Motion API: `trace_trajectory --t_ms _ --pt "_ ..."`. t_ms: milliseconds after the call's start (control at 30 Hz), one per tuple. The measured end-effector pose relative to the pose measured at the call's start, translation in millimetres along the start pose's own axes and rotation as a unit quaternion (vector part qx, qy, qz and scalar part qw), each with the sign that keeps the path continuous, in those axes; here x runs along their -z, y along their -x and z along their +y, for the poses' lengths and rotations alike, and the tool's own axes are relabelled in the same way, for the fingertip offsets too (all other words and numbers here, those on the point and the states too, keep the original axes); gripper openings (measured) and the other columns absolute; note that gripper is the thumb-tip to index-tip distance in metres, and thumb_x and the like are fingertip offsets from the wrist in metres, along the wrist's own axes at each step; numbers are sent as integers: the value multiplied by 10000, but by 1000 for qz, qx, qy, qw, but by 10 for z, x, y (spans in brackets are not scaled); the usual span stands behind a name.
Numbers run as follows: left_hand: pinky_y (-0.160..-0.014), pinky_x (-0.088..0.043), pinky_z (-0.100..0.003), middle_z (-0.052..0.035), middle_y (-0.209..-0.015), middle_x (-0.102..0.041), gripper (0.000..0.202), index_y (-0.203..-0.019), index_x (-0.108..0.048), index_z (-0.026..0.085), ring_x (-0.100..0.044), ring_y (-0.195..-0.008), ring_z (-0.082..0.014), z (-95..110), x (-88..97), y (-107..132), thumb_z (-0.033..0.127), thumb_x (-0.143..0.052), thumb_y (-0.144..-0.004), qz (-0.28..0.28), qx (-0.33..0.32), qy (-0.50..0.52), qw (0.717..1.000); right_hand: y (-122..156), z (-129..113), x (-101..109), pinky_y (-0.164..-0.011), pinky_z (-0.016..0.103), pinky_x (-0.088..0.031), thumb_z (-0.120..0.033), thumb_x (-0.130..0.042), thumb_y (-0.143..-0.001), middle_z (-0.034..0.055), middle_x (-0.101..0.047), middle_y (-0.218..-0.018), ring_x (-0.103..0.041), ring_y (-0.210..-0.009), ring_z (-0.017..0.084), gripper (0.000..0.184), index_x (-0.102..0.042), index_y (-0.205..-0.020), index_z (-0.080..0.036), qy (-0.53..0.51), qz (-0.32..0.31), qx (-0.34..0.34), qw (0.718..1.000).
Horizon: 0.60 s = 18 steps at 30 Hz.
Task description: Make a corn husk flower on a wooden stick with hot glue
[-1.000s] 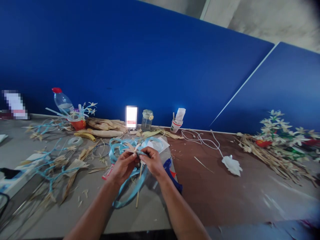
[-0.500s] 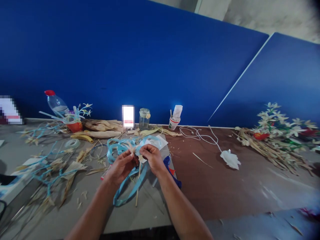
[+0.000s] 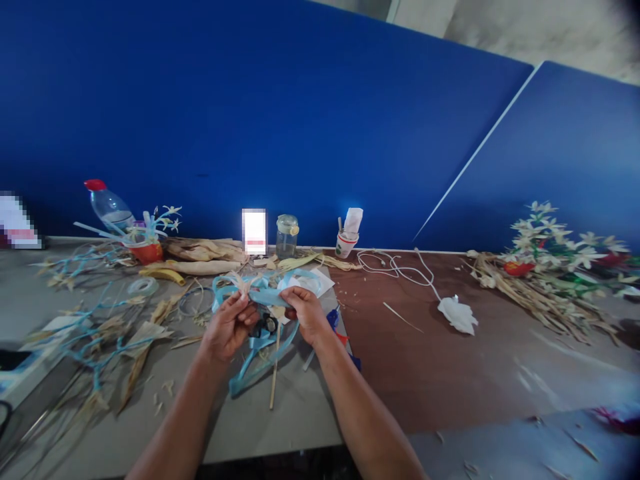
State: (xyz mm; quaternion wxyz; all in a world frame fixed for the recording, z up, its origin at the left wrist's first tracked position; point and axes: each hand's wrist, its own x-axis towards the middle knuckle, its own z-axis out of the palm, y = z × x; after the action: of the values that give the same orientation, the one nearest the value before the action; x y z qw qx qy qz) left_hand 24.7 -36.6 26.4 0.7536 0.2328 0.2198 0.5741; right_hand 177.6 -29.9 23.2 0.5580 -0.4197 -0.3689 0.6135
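Note:
My left hand (image 3: 229, 327) is closed, pinching the base of a pale dried-husk flower (image 3: 242, 285) whose petals point up. My right hand (image 3: 305, 312) is closed on a light blue ribbon (image 3: 267, 297), which stretches between the two hands and meets the flower at my left fingers. More of the ribbon loops over the table behind and below my hands. Between them lies a small dark round object (image 3: 270, 323) that I cannot make out. A thin pale stick (image 3: 275, 373) lies below it. By my right wrist is a blue and orange tool (image 3: 344, 340), partly hidden by my arm.
Blue-wrapped husk stems (image 3: 97, 357) spread over the left side. Along the back stand a red bowl (image 3: 146, 252), a bright screen (image 3: 255, 231), a jar (image 3: 287, 235) and a paper cup (image 3: 345, 245). A white cable (image 3: 400, 270) and husk flowers (image 3: 550, 243) lie rightward.
My hands have drawn apart, the left one moving leftward with the flower. A length of ribbon now shows stretched between them.

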Motion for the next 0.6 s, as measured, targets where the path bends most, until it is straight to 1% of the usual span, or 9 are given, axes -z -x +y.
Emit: trace_trajectory --t_ms 133,233,267,333,367,433,500,600 --pt "-377 -338 -106 40 -615 -470 102 -732 -527 117 -336 -398 13 7 15 -2 40 -595 -733 2 -2 44 999 -19 26 18 -425 207 -196 -372 -654 -609 -64 -375 -491 -267 -434 56 226 -555 -596 -169 39 -11 11 999" --pt "-377 -334 -109 63 -553 -399 152 -681 -484 135 -338 -393 3 -16 37 2 41 -589 -738 8 8 71 997 -38 56 23 -412 212 -182 -408 -621 -640 -72 -348 -472 -238 -408 55 250 -553 -604 -171 49 -8 24 998" --pt "-379 -337 -112 67 -541 -383 162 -670 -475 138 -337 -393 0 -26 47 1 45 -586 -743 8 11 76 997 -46 63 22 -409 213 -193 -429 -598 -661 -68 -355 -474 -252 -406 59 266 -560 -614 -170 60 -6 28 998" --pt "-387 -349 -122 70 -521 -363 170 -654 -467 143 -343 -398 -10 -43 66 -9 59 -580 -751 8 19 76 997 -64 63 16 -425 216 -261 -464 -541 -713 -46 -413 -505 -339 -435 79 302 -582 -650 -171 108 3 58 993" --pt "-392 -357 -128 70 -513 -358 163 -655 -473 143 -351 -403 -16 -48 74 -17 68 -580 -752 9 20 70 997 -71 50 14 -454 222 -308 -471 -516 -736 -32 -449 -530 -393 -473 94 317 -590 -661 -172 142 12 87 986" --pt "-397 -366 -140 65 -501 -361 157 -646 -484 144 -371 -414 -30 -51 84 -36 77 -592 -739 13 21 50 998 -70 -9 21 -544 240 -382 -458 -496 -761 -4 -519 -602 -474 -573 122 316 -605 -693 -170 213 39 160 963" --pt "-403 -371 -145 57 -505 -391 146 -642 -503 139 -387 -421 -35 -44 85 -56 65 -610 -707 21 22 28 999 -24 -105 56 -624 258 -414 -424 -496 -772 22 -574 -694 -515 -658 141 293 -620 -768 -159 261 72 214 938" --pt "-401 -365 -135 42 -540 -463 84 -706 -565 113 -402 -423 -27 -43 73 -74 72 -632 -675 44 39 -20 998 160 -248 183 -697 283 -442 -370 -511 -779 71 -618 -879 -554 -760 164 301 -607 -954 -145 301 100 237 918"
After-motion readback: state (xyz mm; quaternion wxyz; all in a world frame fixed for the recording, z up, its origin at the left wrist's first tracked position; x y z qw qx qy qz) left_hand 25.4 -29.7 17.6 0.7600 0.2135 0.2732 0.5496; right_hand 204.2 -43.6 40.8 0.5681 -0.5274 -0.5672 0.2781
